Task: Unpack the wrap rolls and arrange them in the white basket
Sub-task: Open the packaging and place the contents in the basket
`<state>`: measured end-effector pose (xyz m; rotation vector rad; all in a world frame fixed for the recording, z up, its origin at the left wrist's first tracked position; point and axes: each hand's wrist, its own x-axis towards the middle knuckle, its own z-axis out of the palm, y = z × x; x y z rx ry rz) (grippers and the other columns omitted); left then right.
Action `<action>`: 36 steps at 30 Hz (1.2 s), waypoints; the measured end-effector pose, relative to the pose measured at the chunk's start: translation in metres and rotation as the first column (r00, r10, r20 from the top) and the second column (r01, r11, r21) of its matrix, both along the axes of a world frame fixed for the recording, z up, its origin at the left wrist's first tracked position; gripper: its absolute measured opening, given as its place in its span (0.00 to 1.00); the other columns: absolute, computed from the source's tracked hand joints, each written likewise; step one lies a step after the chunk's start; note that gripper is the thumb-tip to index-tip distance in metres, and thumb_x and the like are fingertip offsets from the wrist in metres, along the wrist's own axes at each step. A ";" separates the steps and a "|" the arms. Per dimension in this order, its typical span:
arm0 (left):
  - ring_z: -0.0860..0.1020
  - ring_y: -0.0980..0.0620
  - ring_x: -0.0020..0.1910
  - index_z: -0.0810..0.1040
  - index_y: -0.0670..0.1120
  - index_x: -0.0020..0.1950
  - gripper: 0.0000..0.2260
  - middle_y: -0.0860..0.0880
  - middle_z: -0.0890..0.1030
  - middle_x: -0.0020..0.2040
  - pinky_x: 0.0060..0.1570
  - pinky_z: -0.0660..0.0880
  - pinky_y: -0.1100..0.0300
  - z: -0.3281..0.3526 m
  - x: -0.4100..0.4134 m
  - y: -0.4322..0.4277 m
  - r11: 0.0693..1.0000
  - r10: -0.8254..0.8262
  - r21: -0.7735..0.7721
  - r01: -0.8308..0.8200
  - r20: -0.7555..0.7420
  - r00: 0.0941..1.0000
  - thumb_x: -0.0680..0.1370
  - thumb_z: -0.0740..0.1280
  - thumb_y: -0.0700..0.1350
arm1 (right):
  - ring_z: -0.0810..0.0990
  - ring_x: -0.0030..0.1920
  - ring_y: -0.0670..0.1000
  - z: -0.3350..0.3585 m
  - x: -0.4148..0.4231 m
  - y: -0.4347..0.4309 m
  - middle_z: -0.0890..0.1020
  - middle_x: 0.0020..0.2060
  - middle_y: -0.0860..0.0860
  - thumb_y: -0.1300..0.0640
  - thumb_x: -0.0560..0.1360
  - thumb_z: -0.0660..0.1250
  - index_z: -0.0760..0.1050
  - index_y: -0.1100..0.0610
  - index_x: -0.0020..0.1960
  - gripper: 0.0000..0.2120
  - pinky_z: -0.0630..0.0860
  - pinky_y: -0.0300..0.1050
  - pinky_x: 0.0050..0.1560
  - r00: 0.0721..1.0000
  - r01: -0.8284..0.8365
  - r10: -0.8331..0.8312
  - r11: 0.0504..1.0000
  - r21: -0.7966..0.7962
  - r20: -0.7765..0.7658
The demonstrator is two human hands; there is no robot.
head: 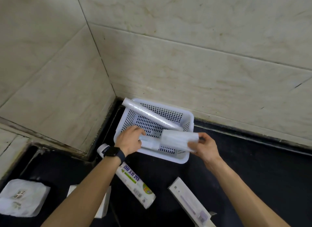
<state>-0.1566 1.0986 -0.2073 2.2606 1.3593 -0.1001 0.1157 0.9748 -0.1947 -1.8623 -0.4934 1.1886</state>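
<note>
A white perforated basket (189,116) sits in the corner of a black counter. One long wrap roll (148,114) leans diagonally inside it, its upper end over the basket's back left rim. My left hand (129,139) grips a slim white roll (150,143) over the basket's front. My right hand (203,146) holds a crumpled clear plastic sleeve (179,138) that covers that roll's right end. A printed wrap roll package (135,181) lies on the counter under my left forearm.
A long white box (189,201) lies at the front right, another white box (104,204) under my left arm. A white plastic-wrapped pack (20,196) sits at the far left. Tiled walls close the corner behind the basket. A dark watch is on my left wrist.
</note>
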 end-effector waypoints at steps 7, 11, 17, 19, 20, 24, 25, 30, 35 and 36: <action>0.72 0.46 0.69 0.67 0.53 0.76 0.27 0.48 0.70 0.74 0.65 0.73 0.50 -0.025 0.023 0.035 0.980 -0.160 -0.164 0.116 -0.284 0.945 0.78 0.62 0.37 | 0.86 0.46 0.53 -0.006 0.005 0.009 0.86 0.45 0.52 0.66 0.71 0.74 0.77 0.51 0.51 0.14 0.85 0.55 0.47 0.984 -0.045 0.052 0.998 -0.042 0.170; 0.76 0.46 0.58 0.73 0.49 0.67 0.21 0.46 0.76 0.64 0.57 0.77 0.50 -0.034 0.023 0.035 0.978 -0.202 -0.120 0.171 -0.343 0.917 0.75 0.63 0.35 | 0.86 0.46 0.53 -0.007 0.008 0.011 0.86 0.46 0.51 0.65 0.72 0.74 0.77 0.50 0.52 0.15 0.84 0.55 0.47 0.980 -0.054 0.064 0.997 -0.054 0.191; 0.74 0.46 0.57 0.76 0.49 0.62 0.15 0.47 0.76 0.59 0.54 0.75 0.53 -0.038 0.024 0.037 0.972 -0.234 -0.094 0.214 -0.407 0.883 0.76 0.64 0.38 | 0.86 0.47 0.54 -0.010 0.011 0.010 0.85 0.47 0.53 0.66 0.71 0.74 0.77 0.51 0.52 0.15 0.84 0.55 0.47 0.984 -0.036 0.049 0.997 -0.073 0.174; 0.74 0.47 0.58 0.76 0.49 0.62 0.16 0.47 0.76 0.58 0.55 0.74 0.54 -0.040 0.023 0.037 0.973 -0.229 -0.064 0.223 -0.418 0.879 0.76 0.64 0.37 | 0.86 0.46 0.54 -0.009 0.007 0.016 0.86 0.47 0.52 0.66 0.71 0.75 0.77 0.51 0.52 0.15 0.84 0.56 0.48 0.988 -0.052 0.063 0.996 -0.078 0.144; 0.74 0.47 0.58 0.76 0.49 0.61 0.16 0.47 0.77 0.58 0.55 0.74 0.54 -0.041 0.023 0.037 0.973 -0.224 -0.050 0.223 -0.419 0.880 0.75 0.64 0.37 | 0.86 0.46 0.54 -0.008 0.004 0.020 0.86 0.47 0.52 0.66 0.71 0.75 0.77 0.51 0.52 0.15 0.84 0.56 0.48 0.989 -0.067 0.077 0.995 -0.080 0.129; 0.73 0.47 0.60 0.75 0.50 0.62 0.18 0.47 0.77 0.59 0.58 0.72 0.54 -0.044 0.023 0.035 0.978 -0.200 -0.027 0.209 -0.426 0.882 0.75 0.64 0.36 | 0.84 0.47 0.51 -0.007 -0.022 0.041 0.83 0.49 0.51 0.63 0.71 0.73 0.74 0.50 0.52 0.14 0.82 0.46 0.42 0.971 -0.181 0.200 0.972 -0.147 0.127; 0.73 0.46 0.61 0.74 0.50 0.62 0.18 0.47 0.76 0.59 0.59 0.72 0.53 -0.045 0.023 0.035 0.978 -0.199 -0.031 0.206 -0.426 0.882 0.75 0.64 0.36 | 0.83 0.46 0.50 -0.008 -0.029 0.046 0.82 0.49 0.50 0.62 0.72 0.71 0.72 0.49 0.53 0.15 0.80 0.42 0.39 0.957 -0.225 0.252 0.957 -0.180 0.144; 0.72 0.45 0.62 0.71 0.50 0.64 0.19 0.46 0.75 0.61 0.61 0.71 0.51 -0.045 0.023 0.035 0.980 -0.196 -0.047 0.194 -0.411 0.890 0.74 0.66 0.39 | 0.81 0.42 0.55 -0.020 -0.059 0.056 0.79 0.42 0.52 0.63 0.75 0.61 0.62 0.52 0.67 0.23 0.77 0.49 0.38 0.768 -0.425 0.551 0.820 -0.382 0.327; 0.72 0.45 0.60 0.71 0.51 0.62 0.18 0.46 0.74 0.60 0.60 0.71 0.51 -0.043 0.022 0.034 0.980 -0.200 -0.071 0.187 -0.373 0.906 0.74 0.69 0.43 | 0.79 0.56 0.60 -0.030 -0.074 0.061 0.78 0.58 0.60 0.57 0.78 0.60 0.65 0.59 0.69 0.20 0.78 0.51 0.55 0.379 -0.483 0.832 0.552 -0.680 0.405; 0.72 0.45 0.60 0.71 0.52 0.61 0.18 0.46 0.74 0.60 0.60 0.70 0.51 -0.042 0.022 0.034 0.980 -0.200 -0.078 0.185 -0.368 0.908 0.73 0.70 0.44 | 0.75 0.63 0.62 -0.033 -0.077 0.062 0.73 0.65 0.62 0.54 0.79 0.60 0.69 0.59 0.67 0.19 0.75 0.54 0.63 0.301 -0.462 0.871 0.489 -0.740 0.388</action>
